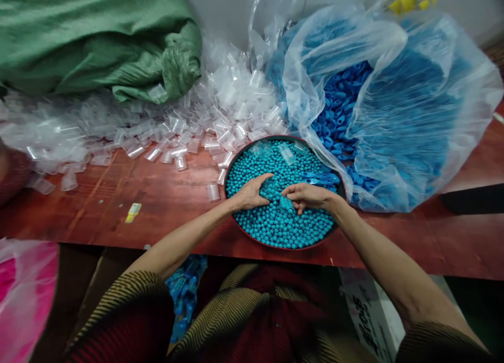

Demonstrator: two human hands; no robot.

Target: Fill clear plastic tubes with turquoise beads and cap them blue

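Note:
A round tray [271,243] with a dark red rim holds many small turquoise beads [291,231]. My left hand [254,192] rests at the beads left of the middle, thumb and fingers spread apart. To its right, my right hand [307,196] is closed in a pinch on a clear plastic cup [286,204] that seems to contain turquoise beads. Another clear cup [286,154] lies on the beads near the tray's far side. Several blue plastic pieces [321,179] lie inside the tray at the right, just beyond my right hand.
Clear plastic cups [236,100] are heaped behind the tray and leftward. A green sack [98,37] lies at the back left. An open clear bag [409,105] of blue pieces stands at the right. A yellow label [133,213] is on the red table [173,216].

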